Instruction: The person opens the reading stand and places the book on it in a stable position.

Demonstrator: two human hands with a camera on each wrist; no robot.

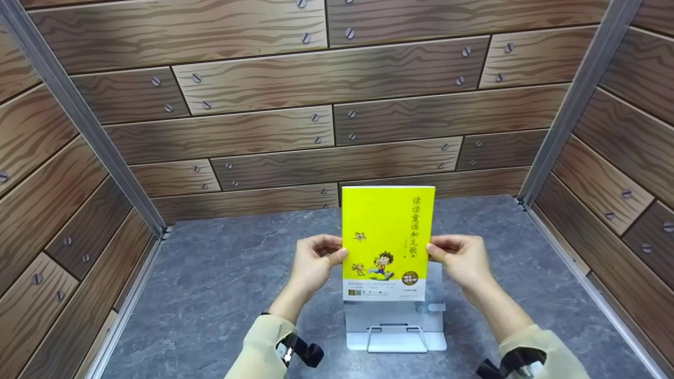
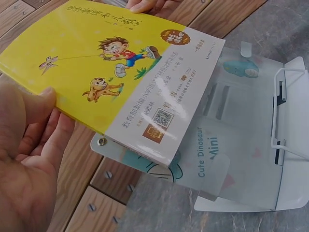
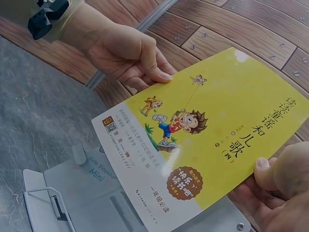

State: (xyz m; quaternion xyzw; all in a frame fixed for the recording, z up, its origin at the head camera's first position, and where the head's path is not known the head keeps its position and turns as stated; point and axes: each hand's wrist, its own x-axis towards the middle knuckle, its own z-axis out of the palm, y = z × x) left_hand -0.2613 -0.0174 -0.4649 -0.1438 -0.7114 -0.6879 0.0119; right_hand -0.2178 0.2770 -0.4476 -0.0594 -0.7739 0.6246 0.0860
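A yellow book (image 1: 384, 226) with a white lower band and a cartoon child on its cover is held upright in the head view. My left hand (image 1: 316, 263) pinches its left edge, thumb on the front and fingers behind. On the opposite edge my right hand (image 1: 461, 263) grips it the same way. Behind and below the book stands a pale book stand (image 1: 395, 341) with a wire holder at its front. The left wrist view shows "Cute Dinosaur Mini" lettering on the stand's panel (image 2: 231, 130). The book's lower edge is above the stand's front ledge.
The stand rests on a grey marbled tabletop (image 1: 226, 284). Wood-patterned walls (image 1: 263, 79) close in the back and both sides, with metal corner posts (image 1: 89, 116) between them. Small black devices (image 1: 305, 351) are strapped at both wrists.
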